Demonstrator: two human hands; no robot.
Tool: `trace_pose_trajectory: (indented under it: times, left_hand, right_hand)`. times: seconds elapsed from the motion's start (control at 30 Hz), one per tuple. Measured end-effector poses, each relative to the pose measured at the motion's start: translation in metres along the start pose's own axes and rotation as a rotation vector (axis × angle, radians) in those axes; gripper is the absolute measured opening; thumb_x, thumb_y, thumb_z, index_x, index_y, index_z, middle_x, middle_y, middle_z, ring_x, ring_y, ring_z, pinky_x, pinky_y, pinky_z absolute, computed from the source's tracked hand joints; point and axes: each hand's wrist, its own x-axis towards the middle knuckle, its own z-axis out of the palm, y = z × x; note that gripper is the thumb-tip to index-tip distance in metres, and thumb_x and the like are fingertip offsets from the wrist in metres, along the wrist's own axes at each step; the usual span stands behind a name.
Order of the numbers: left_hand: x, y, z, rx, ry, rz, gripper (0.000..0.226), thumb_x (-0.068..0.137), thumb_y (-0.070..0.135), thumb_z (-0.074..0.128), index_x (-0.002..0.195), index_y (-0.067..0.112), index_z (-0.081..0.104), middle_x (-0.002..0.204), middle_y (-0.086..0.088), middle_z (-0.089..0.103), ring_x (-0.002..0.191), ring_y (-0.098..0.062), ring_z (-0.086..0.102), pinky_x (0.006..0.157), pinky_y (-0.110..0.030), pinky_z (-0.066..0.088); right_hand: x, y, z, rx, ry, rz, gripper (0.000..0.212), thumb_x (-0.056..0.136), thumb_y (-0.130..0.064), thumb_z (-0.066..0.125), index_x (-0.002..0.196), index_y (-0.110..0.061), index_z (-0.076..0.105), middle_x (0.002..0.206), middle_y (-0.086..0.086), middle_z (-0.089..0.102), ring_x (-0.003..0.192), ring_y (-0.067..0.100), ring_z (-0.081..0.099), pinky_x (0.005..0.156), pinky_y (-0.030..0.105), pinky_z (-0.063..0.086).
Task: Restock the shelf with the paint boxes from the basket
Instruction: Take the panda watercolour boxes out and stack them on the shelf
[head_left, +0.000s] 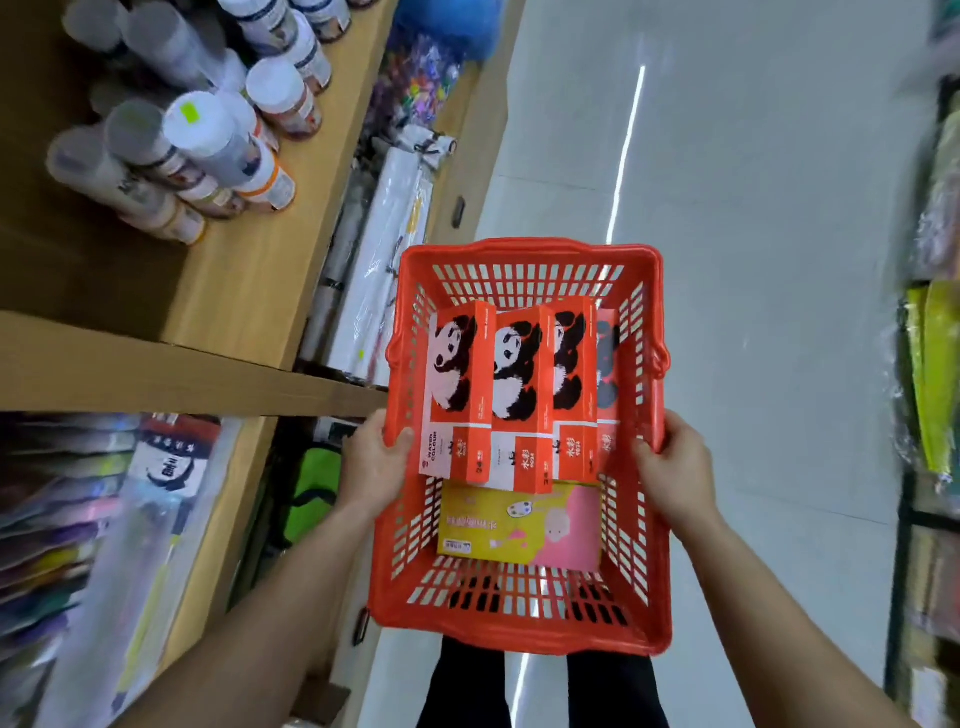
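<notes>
I hold a red plastic basket (524, 631) in front of me over the aisle floor. My left hand (371, 465) grips its left rim and my right hand (675, 467) grips its right rim. Inside stand several orange-and-white paint boxes with a panda print (511, 400), side by side. Below them lies a flat yellow and pink box (519, 525). The wooden shelf (249, 291) runs along my left.
Several white-capped tubes (208, 130) lie on the upper shelf board. Rolled white paper packs (379, 260) sit on a lower level. Blurred packets (78, 519) fill the lower left. A rack with green and yellow goods (930, 374) lines the right. Grey floor (753, 260) stretches ahead.
</notes>
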Motion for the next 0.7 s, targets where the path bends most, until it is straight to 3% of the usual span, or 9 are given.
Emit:
trace_pose_trajectory:
  times: [0.1,0.17,0.23,0.3,0.4,0.47,0.53,0.6,0.7]
  left_hand:
    - [0.001,0.002,-0.001,0.035,-0.047,-0.008,0.017,0.096,0.026,0.062,0.111,0.020,0.065,0.100,-0.004,0.077,0.091,-0.028,0.075,0.079,-0.039,0.059]
    - [-0.004,0.008,-0.004,0.014,-0.024,0.011,0.027,0.096,0.025,0.063,0.122,0.019,0.061,0.111,-0.002,0.074,0.102,-0.025,0.072,0.083,-0.035,0.054]
    - [-0.019,0.019,-0.011,-0.072,0.072,0.042,0.043,0.095,0.026,0.064,0.136,0.022,0.052,0.126,0.001,0.068,0.113,-0.020,0.066,0.093,-0.039,0.054]
    - [-0.034,0.030,-0.017,-0.034,0.213,0.196,0.044,0.092,0.035,0.059,0.136,0.031,0.053,0.126,0.010,0.063,0.113,-0.013,0.060,0.092,-0.038,0.052]
    - [-0.047,0.041,-0.006,0.034,0.139,0.392,0.044,0.089,0.036,0.058,0.132,0.028,0.059,0.130,0.009,0.062,0.118,-0.014,0.060,0.099,-0.039,0.051]
    - [-0.048,0.045,0.016,0.072,-0.023,0.310,0.056,0.092,0.033,0.062,0.145,0.021,0.049,0.148,-0.001,0.053,0.135,-0.021,0.050,0.112,-0.038,0.040]
    - [-0.045,0.049,0.041,0.117,-0.159,0.152,0.077,0.095,0.038,0.062,0.159,0.018,0.024,0.167,-0.005,0.025,0.152,-0.025,0.025,0.118,-0.035,0.019]
    - [-0.037,0.049,0.059,0.128,-0.223,0.019,0.090,0.095,0.049,0.058,0.162,0.021,0.006,0.172,-0.004,0.001,0.157,-0.031,0.003,0.121,-0.041,0.010]
    - [-0.030,0.040,0.071,0.106,-0.206,-0.024,0.089,0.091,0.062,0.052,0.161,0.034,0.005,0.172,0.001,-0.002,0.156,-0.033,0.001,0.122,-0.051,0.009]
  right_hand:
    - [-0.002,-0.007,-0.004,-0.018,-0.031,0.052,0.019,0.092,-0.009,0.064,0.109,-0.014,0.069,0.088,0.002,0.073,0.090,0.032,0.072,0.070,0.033,0.048]
    - [-0.008,-0.019,-0.008,-0.002,0.000,0.068,0.033,0.094,-0.014,0.065,0.127,-0.009,0.063,0.112,0.009,0.073,0.108,0.034,0.070,0.087,0.039,0.053]
    - [-0.017,-0.036,-0.012,-0.070,0.208,0.000,0.047,0.094,-0.025,0.066,0.138,-0.009,0.057,0.131,0.010,0.067,0.121,0.031,0.063,0.099,0.044,0.050]
    - [-0.027,-0.056,-0.011,-0.079,0.382,-0.108,0.042,0.092,-0.034,0.064,0.129,-0.015,0.061,0.123,0.004,0.068,0.110,0.025,0.063,0.090,0.037,0.049]
    - [-0.027,-0.077,0.006,0.021,0.168,-0.158,0.037,0.092,-0.025,0.064,0.128,-0.015,0.062,0.114,0.002,0.068,0.102,0.020,0.066,0.088,0.037,0.053]
    - [-0.019,-0.080,0.025,-0.029,-0.022,-0.111,0.053,0.095,-0.021,0.067,0.144,-0.008,0.054,0.134,0.012,0.059,0.123,0.028,0.060,0.106,0.042,0.049]
    - [-0.009,-0.081,0.040,-0.074,-0.119,-0.017,0.071,0.095,-0.033,0.069,0.155,-0.007,0.040,0.150,0.020,0.044,0.139,0.035,0.046,0.118,0.048,0.038]
    - [0.002,-0.077,0.051,-0.047,-0.135,0.066,0.087,0.091,-0.048,0.071,0.158,-0.008,0.033,0.156,0.022,0.035,0.143,0.039,0.042,0.120,0.049,0.036]
    - [0.015,-0.072,0.058,0.012,-0.171,0.127,0.102,0.078,-0.063,0.076,0.154,-0.007,0.036,0.154,0.017,0.047,0.137,0.037,0.053,0.114,0.050,0.044]
